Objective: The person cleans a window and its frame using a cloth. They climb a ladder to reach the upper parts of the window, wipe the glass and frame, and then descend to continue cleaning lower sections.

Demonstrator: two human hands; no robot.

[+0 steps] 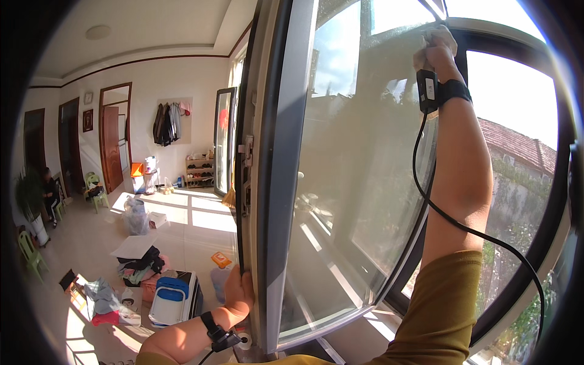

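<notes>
A dark-framed window sash (277, 182) stands swung inward in front of me, its glass pane (359, 164) streaked and reflecting sky. My right hand (440, 53) is raised high at the upper right of that pane. Bunched in its fingers is a pale cloth (449, 40), pressed against the glass near the top corner. Low on the left, my left hand (239, 293) grips the upright edge of the window frame (258, 261); some of its fingers are hidden. Both wrists wear a black strap with a small device, and a black cable hangs from the right one.
Behind the sash lies a sunlit room with a blue-and-white box (173, 298), piled clothes (143, 264), a plastic bag (136, 218) and a shoe rack (199, 173). A person (50, 194) sits at the far left. Outside, a tiled roof (517, 143) shows through the right-hand opening.
</notes>
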